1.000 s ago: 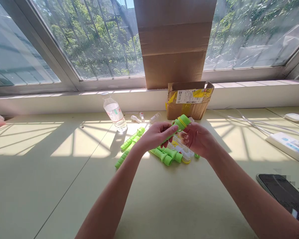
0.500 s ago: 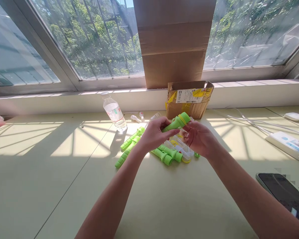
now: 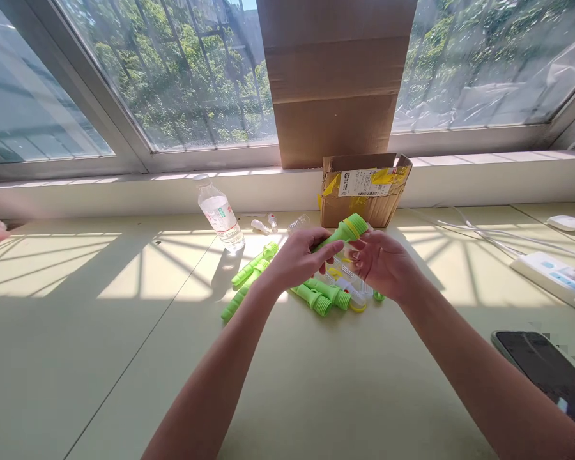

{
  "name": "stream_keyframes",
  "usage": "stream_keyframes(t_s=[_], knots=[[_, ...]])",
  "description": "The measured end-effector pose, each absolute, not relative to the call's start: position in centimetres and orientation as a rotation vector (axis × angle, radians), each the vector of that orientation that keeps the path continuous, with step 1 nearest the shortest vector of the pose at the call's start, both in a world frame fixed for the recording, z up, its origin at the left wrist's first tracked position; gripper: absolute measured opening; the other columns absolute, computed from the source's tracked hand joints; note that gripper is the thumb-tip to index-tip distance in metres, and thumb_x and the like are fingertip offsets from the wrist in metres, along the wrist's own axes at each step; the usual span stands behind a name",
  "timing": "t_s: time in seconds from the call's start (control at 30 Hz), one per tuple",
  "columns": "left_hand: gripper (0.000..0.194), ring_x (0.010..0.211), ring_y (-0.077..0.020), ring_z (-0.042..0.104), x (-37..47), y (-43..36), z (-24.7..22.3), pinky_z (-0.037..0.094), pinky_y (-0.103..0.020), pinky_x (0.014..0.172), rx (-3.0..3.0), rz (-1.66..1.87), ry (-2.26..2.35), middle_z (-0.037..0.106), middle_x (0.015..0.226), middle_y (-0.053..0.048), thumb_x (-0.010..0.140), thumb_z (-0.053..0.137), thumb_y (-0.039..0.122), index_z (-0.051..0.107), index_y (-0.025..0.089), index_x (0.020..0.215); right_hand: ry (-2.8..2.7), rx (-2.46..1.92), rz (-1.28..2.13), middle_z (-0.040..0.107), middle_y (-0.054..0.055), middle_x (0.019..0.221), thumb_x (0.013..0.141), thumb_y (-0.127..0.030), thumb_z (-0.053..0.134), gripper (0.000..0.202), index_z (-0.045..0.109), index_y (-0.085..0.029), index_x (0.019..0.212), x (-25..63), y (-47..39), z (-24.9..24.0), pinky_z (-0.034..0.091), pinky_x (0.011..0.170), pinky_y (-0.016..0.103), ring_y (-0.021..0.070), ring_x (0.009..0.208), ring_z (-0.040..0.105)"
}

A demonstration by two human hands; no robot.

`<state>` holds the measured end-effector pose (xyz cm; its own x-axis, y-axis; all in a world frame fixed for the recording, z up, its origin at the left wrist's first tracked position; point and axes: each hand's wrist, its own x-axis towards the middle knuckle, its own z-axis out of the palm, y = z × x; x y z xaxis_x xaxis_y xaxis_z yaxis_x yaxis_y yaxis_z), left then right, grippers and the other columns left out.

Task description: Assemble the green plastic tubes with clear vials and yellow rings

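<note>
My left hand (image 3: 301, 255) is closed around a green plastic tube (image 3: 338, 234) with a flared, threaded end tilted up to the right. A yellow ring (image 3: 351, 226) circles those threads. Against the ring and threaded end, the bent fingertips of my right hand (image 3: 381, 262) are pinched; part of their contact is hidden. Below my hands lie more green threaded tubes (image 3: 319, 301), clear plastic tubes (image 3: 361, 285) and a white piece (image 3: 349, 292) with a yellow ring (image 3: 358, 308). Two further green tubes (image 3: 249, 281) rest left of my left wrist.
A water bottle (image 3: 221, 217) stands at back left, beside small white and clear pieces (image 3: 260, 226). Behind my hands is an open cardboard box (image 3: 364, 191) by the window ledge. A power strip (image 3: 553, 278) with cables and a phone (image 3: 546, 377) lie to the right.
Both hands stay nearly in place around the green tube. The fingers of my right hand have shifted slightly at the yellow ring, and the view has moved a little.
</note>
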<state>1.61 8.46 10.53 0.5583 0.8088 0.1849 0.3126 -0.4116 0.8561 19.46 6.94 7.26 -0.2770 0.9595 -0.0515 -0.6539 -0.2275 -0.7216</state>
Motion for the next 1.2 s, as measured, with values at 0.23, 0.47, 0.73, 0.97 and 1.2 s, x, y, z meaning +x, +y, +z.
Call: stream_keyframes(t_s=[0.23,0.47,0.73,0.97,1.2], knots=[[0.036,0.047,-0.007,0.049,1.6,8.5,10.6,0.034,-0.017,0.04,1.927,0.737,0.846,0.054,0.062,0.001,0.084,0.05,0.051,0.055,0.016,0.076,-0.782,-0.619,1.731,0.066,-0.003,0.093,0.071,-0.024,0.063,0.02,0.064,-0.026,0.091,19.4,7.0,7.2,0.04,0.047,0.018,0.0057,0.055,0.048],[0.039,0.042,-0.0051,0.044,1.6,8.2,11.2,0.035,-0.018,0.041,1.859,0.695,0.768,0.052,0.056,0.002,0.086,0.046,0.052,0.052,0.016,0.069,-0.819,-0.618,1.738,0.067,-0.003,0.102,0.07,-0.026,0.062,0.023,0.065,-0.026,0.092,19.4,6.9,7.5,0.042,0.047,0.019,0.0049,0.054,0.049],[0.037,0.043,-0.0047,0.045,1.7,8.3,10.9,0.035,-0.018,0.04,1.845,0.686,0.792,0.054,0.06,0.002,0.085,0.048,0.05,0.054,0.016,0.073,-0.782,-0.584,1.769,0.067,-0.003,0.097,0.072,-0.024,0.061,0.022,0.065,-0.025,0.094,19.5,6.9,7.5,0.043,0.047,0.017,0.0044,0.054,0.048],[0.038,0.056,-0.0102,0.056,1.8,8.5,10.2,0.044,-0.019,0.045,1.879,0.726,0.949,0.057,0.067,0.001,0.075,0.062,0.05,0.057,0.019,0.095,-0.778,-0.603,1.742,0.065,-0.006,0.082,0.07,-0.02,0.066,0.021,0.064,-0.026,0.089,19.4,7.0,7.3,0.044,0.048,0.016,0.0035,0.052,0.048],[0.033,0.064,-0.0109,0.054,1.8,9.0,9.6,0.042,-0.022,0.054,2.09,0.9,1.072,0.06,0.076,0.001,0.074,0.063,0.049,0.056,0.019,0.087,-0.739,-0.61,1.739,0.065,-0.005,0.084,0.07,-0.02,0.067,0.02,0.063,-0.026,0.089,19.4,7.0,7.1,0.045,0.047,0.016,0.0043,0.053,0.048]])
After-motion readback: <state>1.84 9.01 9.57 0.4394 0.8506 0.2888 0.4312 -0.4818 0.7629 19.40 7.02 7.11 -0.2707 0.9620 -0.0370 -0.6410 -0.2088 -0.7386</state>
